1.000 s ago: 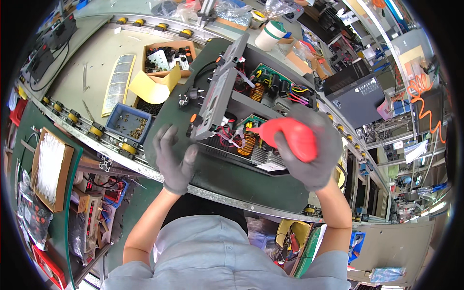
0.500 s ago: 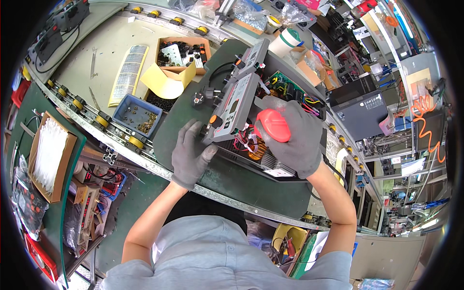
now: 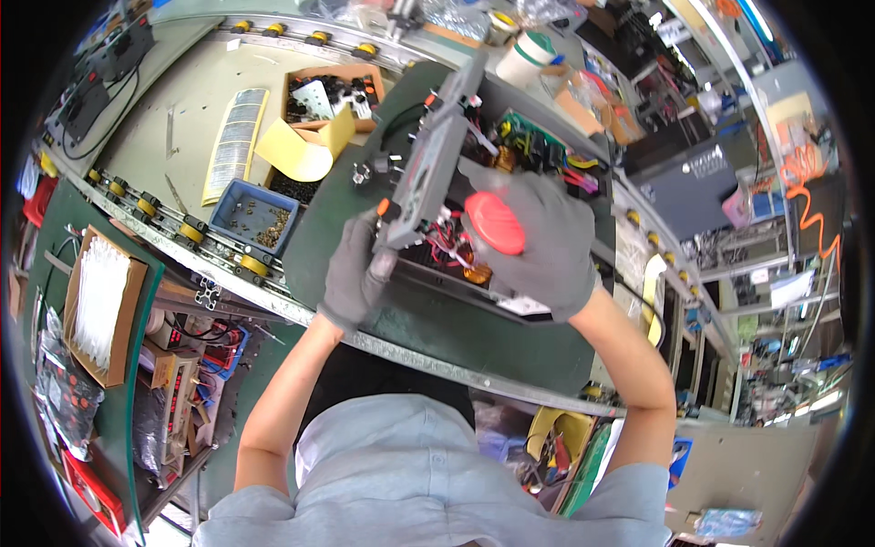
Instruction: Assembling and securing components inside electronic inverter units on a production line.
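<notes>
Basically, L hand (image 3: 354, 278) cupped part-open at grey panel's (image 3: 434, 169) near end, grip unclear; R hand (image 3: 547, 242), curled round red tool (image 3: 495, 223), is R of panel; panel's long axis near-L to far-R.

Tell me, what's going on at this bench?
A person's gloved right hand holds a red tool over the exposed wiring of an open grey electronics unit. The gloved left hand is at the near end of the unit's front panel; its grip is unclear. A blue bin sits farther left.
</notes>
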